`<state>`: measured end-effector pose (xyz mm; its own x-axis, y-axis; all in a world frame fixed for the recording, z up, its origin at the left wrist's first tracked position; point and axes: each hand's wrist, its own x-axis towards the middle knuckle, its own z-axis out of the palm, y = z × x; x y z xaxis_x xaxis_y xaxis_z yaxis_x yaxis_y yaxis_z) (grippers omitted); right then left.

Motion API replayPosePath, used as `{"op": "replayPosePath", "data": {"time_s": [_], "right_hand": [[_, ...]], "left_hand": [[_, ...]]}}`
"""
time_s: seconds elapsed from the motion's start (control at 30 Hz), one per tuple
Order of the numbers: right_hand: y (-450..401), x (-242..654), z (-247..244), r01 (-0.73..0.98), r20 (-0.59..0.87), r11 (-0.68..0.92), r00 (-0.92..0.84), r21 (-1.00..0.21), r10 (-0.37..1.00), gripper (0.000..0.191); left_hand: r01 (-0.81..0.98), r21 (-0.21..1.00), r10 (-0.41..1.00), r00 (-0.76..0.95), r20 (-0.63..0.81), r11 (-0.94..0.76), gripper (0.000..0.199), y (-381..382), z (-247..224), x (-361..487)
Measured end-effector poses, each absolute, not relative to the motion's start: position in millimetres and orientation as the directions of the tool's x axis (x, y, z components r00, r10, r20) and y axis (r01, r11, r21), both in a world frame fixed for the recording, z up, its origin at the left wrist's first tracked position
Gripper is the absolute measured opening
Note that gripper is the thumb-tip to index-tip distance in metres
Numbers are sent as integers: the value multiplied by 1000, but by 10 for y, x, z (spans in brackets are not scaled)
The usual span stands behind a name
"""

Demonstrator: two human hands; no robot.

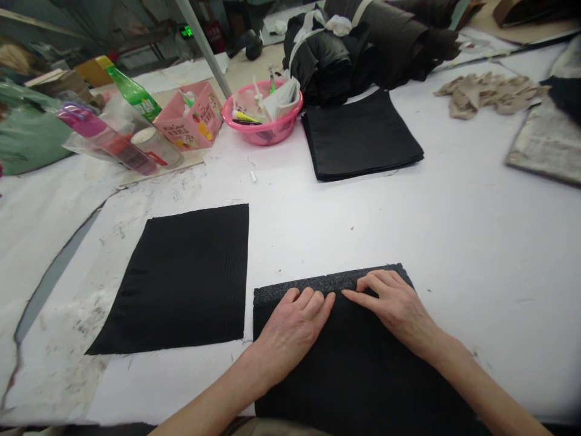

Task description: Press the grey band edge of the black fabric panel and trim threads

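A black fabric panel [363, 369] lies in front of me, its near part running out of view at the bottom. Along its far edge runs a dark grey speckled strip [313, 283]. My left hand [295, 330] rests on the panel with curled fingers gripping the cloth just below the strip. Close beside it, thumb and forefinger of my right hand [394, 306] pinch the same border farther right. The fingertips of both hands nearly meet, and what lies beneath them is hidden. Left of this panel, a second black fabric piece [181, 284] lies flat.
A stack of black fabric pieces [358, 136] sits farther back, before dark bundled rolls [336, 57]. A pink basin [263, 130] holds small tools beside a pink box [193, 118], a green bottle [134, 91] and a purple-capped bottle [106, 136]. Beige cloth [490, 94] lies back right.
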<state>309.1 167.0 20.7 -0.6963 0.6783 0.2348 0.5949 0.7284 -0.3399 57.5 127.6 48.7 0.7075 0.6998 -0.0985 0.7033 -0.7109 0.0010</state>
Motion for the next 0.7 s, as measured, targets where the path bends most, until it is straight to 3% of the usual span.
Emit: {"op": "replayPosePath", "data": {"time_s": [0.7], "right_hand": [[1721,3400,244,609,235,728,-693,-315,682,31]], "left_hand": [[666,5,664,744,-71,-746,47,1368,474,816]]}}
